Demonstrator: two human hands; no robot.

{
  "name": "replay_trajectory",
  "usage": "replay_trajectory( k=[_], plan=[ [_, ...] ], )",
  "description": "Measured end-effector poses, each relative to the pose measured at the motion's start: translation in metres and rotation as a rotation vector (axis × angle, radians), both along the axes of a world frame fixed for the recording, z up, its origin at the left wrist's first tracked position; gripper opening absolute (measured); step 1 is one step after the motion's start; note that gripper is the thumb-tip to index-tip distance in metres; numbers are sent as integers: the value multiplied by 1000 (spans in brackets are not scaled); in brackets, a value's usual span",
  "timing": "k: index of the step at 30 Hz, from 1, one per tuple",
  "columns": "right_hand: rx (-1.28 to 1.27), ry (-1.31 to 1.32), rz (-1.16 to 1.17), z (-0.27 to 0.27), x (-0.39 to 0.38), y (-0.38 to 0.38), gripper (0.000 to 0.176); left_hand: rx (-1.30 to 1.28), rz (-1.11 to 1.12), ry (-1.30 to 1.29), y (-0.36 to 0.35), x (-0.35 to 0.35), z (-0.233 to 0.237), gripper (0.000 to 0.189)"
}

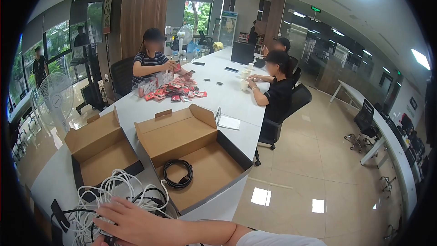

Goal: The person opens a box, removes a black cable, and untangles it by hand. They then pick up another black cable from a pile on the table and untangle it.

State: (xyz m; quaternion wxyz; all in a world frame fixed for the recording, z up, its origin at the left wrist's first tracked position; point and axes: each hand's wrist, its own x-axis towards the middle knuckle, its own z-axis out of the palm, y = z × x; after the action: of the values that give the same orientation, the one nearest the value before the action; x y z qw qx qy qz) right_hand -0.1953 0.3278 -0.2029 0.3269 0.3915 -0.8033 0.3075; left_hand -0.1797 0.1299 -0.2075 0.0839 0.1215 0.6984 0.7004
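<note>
My forearm reaches in from the bottom right, and its hand (120, 221) lies over a tangle of white cables (120, 180) and black cables (157, 200) at the lower left. Its fingers are spread; it looks like my right hand. Something small and dark shows beneath the palm, too hidden to name. My left hand cannot be made out. Just beyond the tangle stands an open cardboard box (107, 161) with nothing inside. Beside it, a larger open box (218, 164) holds one coiled black cable (178, 173).
Across the white table (232, 143), a person (152, 61) handles red packets (180, 89). Two other people (277, 86) sit along the right side near paper cups (244, 85). A white paper (229, 123) lies behind the larger box. A fan (57, 100) stands left.
</note>
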Motion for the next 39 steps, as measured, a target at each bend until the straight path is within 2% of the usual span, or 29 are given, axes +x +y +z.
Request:
replay_trajectory(
  k=[4,6,7,10,13,18,21,24,28,31,32,35,36,39],
  plan=[
    [118,-395,134,-1,-7,4,51,-68,98,74,9,7,7,25],
    [53,-348,147,0,-9,7,49,-28,120,37,7,4,0,38],
    [12,-328,157,0,-8,6,47,8,104,40,7,3,-1,38],
    [21,-466,178,14,-4,9,47,56,106,46,10,4,1,42],
    [41,-434,194,7,-7,10,55,29,122,21,12,7,8,47],
    [-9,-371,229,6,-5,10,61,170,39,53,-1,-1,-8,52],
    [-56,-334,197,5,-6,5,47,102,131,78,5,-2,-9,53],
    [-62,-280,164,1,-10,12,32,210,23,186,17,7,8,45],
    [-213,-288,137,14,-13,21,33,181,-18,130,3,5,-4,43],
    [-291,-334,138,12,-11,12,31,400,-107,146,-3,3,-13,50],
    [-305,-345,152,11,-10,7,30,391,-116,84,-8,5,-7,53],
    [-344,-407,186,6,-10,-5,28,678,-32,49,-18,-2,-26,59],
    [-354,-448,190,5,-10,-7,27,629,66,62,-15,7,-21,62],
    [-471,-477,230,-2,-15,-13,26,669,7,100,-11,5,-13,60]
  ],
)
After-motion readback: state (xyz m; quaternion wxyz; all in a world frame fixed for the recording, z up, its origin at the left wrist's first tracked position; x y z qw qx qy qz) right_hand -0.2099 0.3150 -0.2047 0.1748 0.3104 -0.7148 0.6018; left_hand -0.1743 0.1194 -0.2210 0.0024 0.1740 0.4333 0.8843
